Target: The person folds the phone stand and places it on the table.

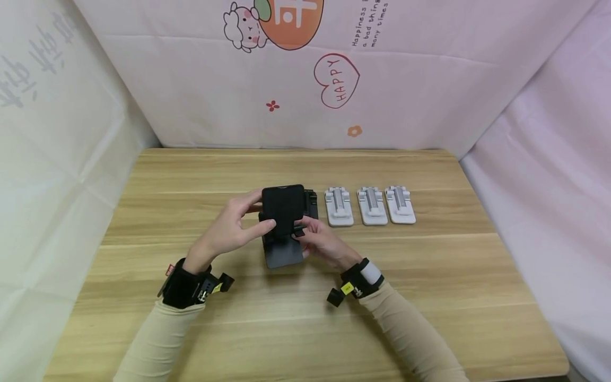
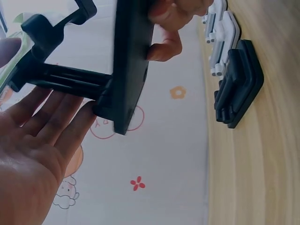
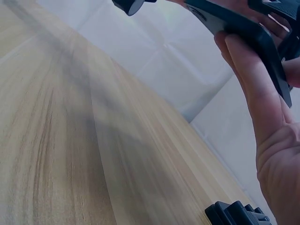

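Observation:
A black folding phone stand (image 1: pixel 282 204) is held up over the table, unfolded, with its upper plate raised from its flat base (image 2: pixel 131 65) on a stem (image 2: pixel 75 80). My left hand (image 1: pixel 230 225) has its thumb at the front of the upper plate and its fingers behind, by the stem. With my right hand (image 1: pixel 325 244) I grip the base at its right side, fingers under it, as the right wrist view shows. Just behind, a second black phone stand (image 2: pixel 240 84) lies folded on the table, partly hidden in the head view.
Three white folded phone stands, a left one (image 1: pixel 339 207), a middle one (image 1: pixel 373 206) and a right one (image 1: pixel 400 205), lie in a row right of the black ones. The wooden table (image 1: pixel 267 329) meets a printed white cloth (image 1: pixel 215 106) at its back edge.

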Motion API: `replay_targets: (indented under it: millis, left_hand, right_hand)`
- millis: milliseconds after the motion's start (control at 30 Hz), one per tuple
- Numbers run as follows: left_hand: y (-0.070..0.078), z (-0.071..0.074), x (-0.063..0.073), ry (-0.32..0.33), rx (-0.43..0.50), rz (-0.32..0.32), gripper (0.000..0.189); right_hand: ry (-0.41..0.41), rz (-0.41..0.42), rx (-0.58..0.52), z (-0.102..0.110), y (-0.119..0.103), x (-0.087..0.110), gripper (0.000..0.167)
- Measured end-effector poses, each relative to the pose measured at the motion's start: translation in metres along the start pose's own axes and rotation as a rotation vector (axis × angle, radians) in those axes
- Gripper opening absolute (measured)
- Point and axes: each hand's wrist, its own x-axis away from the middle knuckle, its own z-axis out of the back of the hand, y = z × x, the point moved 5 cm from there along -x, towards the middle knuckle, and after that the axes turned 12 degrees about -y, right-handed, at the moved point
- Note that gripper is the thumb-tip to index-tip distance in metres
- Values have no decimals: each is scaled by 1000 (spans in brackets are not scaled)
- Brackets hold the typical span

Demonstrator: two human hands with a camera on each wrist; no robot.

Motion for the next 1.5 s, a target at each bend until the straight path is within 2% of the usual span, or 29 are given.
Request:
replay_targets:
  millis: [267,400,500,600,933,1500]
  left_hand:
    - [-11,-8,-2,-37,21,70,67]
    - [-13,-11,-2,-42,34,108,74]
    - [-14,-12,-2,-36,38,102,73]
    - [-15,-13,-3,-30,44,85,71]
    - [-17,-15,-4,-4,75,50,65]
    - [-17,-14,-5,17,97,48,59]
  right_hand:
    - [29,7,13,-1,-1,0,27]
    - [38,1,3,-1,0,-1,46]
    - [26,8,-20,-3,0,-2,60]
    - [9,15,-40,-5,0,-3,67]
    - [-9,34,-55,-3,3,-3,53]
    - [-7,30,-57,-4,4,-3,52]
